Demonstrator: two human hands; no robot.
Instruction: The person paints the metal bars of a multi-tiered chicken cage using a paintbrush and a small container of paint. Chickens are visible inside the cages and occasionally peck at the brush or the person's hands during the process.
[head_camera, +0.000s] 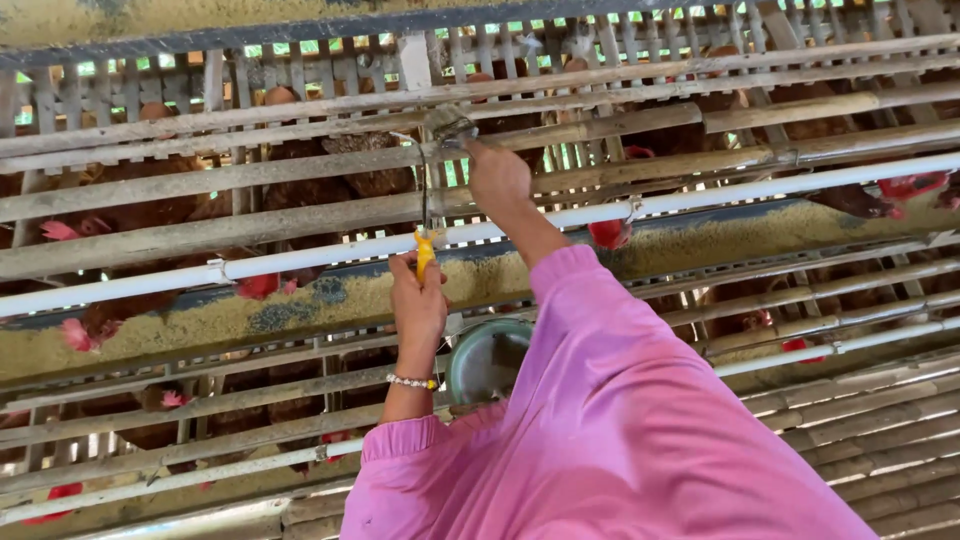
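Pink long sleeves on both arms, loose smooth fabric, soft folds. Left sleeve (400, 450) gathered at an elastic cuff well below the wrist, forearm bare above it. Right sleeve (620, 400) wide and billowy, cuff close to the wrist. Thin beaded bracelet (412, 381), pale beads, on left wrist. Left hand (418, 300) and right hand (497, 178) bare, no gloves, no rings visible.

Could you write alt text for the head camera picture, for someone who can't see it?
A person in pink sleeves reaches into slatted hen cages: the left hand grips a yellow-handled tool, the right hand reaches a small clip above. Brown hens peck at a feed trough.
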